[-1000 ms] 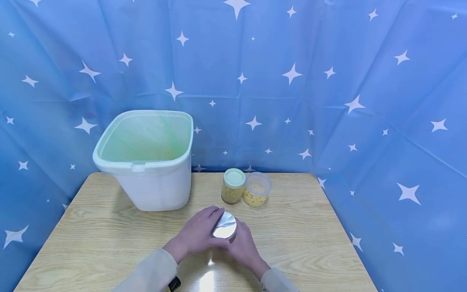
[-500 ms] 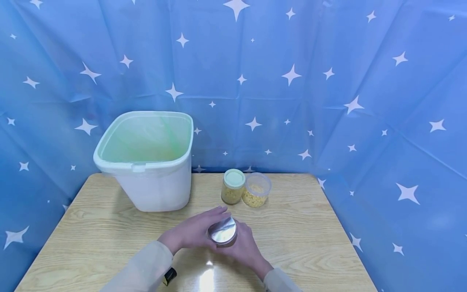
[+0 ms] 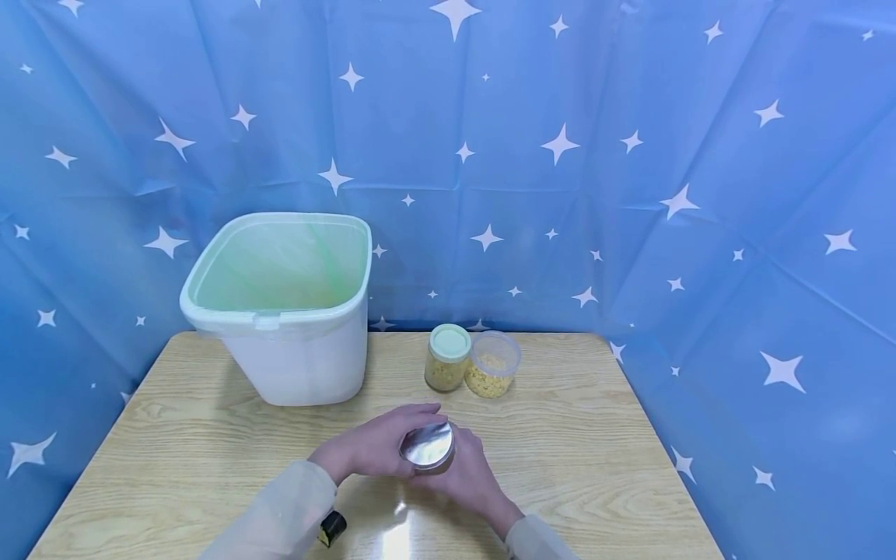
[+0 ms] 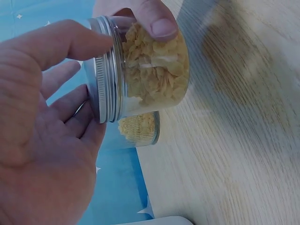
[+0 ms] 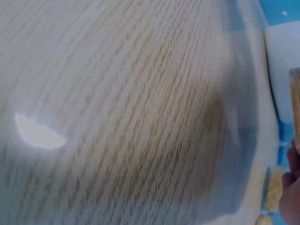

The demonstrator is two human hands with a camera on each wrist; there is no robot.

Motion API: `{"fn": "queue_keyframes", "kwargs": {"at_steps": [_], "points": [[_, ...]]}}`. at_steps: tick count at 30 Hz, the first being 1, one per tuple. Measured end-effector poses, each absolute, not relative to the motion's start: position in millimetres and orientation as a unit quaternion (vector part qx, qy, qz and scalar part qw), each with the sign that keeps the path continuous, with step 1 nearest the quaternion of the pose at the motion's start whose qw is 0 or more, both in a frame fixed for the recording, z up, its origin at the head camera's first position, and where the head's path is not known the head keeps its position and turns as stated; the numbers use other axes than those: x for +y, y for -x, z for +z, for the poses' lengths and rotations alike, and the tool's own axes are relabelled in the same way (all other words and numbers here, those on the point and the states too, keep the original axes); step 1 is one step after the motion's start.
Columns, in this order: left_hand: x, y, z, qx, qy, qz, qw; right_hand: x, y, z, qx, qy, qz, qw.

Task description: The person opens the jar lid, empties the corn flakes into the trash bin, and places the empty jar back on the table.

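A blue curtain printed with white stars [image 3: 595, 194] hangs behind a pale wood-grain table [image 3: 595, 467], with a big white plastic bin [image 3: 308, 362] standing at its far left. Over the table's middle, the left hand [image 3: 378, 443] curls thumb and fingers round the silver metal lid [image 3: 427, 445] of a clear cylindrical jar of yellow flakes [image 4: 157, 82], while the right hand [image 3: 462, 470] grips its body. Farther back, right of the bin, a round clear tub [image 3: 492, 373] and a clear jar with a pale green lid [image 3: 446, 362] stand side by side, and a small black-and-yellow object [image 3: 333, 528] lies near.
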State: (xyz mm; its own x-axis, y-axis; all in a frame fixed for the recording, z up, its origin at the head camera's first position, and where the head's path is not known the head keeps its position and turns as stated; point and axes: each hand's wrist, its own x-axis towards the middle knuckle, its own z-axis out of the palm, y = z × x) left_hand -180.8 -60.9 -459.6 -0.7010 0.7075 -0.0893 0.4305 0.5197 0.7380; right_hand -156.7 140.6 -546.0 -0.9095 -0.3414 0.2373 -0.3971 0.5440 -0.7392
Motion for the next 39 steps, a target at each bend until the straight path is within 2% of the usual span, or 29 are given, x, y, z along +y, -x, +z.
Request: {"fn": "queue_keyframes", "kwargs": {"at_steps": [3, 10, 15, 19, 24, 31, 39], "points": [[-61.6, 180.1, -458.8, 0.854, -0.327, 0.359, 0.184, 140.1, 156.0, -545.2, -0.879, -0.203, 0.43, 0.026], [-59.2, 181.0, -464.4, 0.886, -0.286, 0.348, 0.113, 139.7, 157.2, -542.0, -0.886, -0.165, 0.433, 0.011], [-56.3, 180.2, -467.5, 0.902, -0.265, 0.33, 0.087, 137.3, 159.1, -540.3, -0.891, -0.148, 0.429, 0.0], [-56.4, 180.0, -468.5, 0.89, -0.269, 0.355, 0.102, 137.3, 159.2, -540.6, -0.89, -0.142, 0.432, 0.005], [-59.6, 182.5, -463.6, 0.855, -0.315, 0.39, 0.13, 137.7, 159.3, -543.3, -0.893, -0.154, 0.422, 0.024], [-64.0, 183.4, -458.7, 0.821, -0.33, 0.418, 0.205, 135.5, 158.4, -545.3, -0.893, -0.167, 0.416, 0.035], [-64.0, 183.8, -460.9, 0.837, -0.318, 0.4, 0.194, 133.8, 157.7, -544.3, -0.891, -0.165, 0.422, 0.026]]}}
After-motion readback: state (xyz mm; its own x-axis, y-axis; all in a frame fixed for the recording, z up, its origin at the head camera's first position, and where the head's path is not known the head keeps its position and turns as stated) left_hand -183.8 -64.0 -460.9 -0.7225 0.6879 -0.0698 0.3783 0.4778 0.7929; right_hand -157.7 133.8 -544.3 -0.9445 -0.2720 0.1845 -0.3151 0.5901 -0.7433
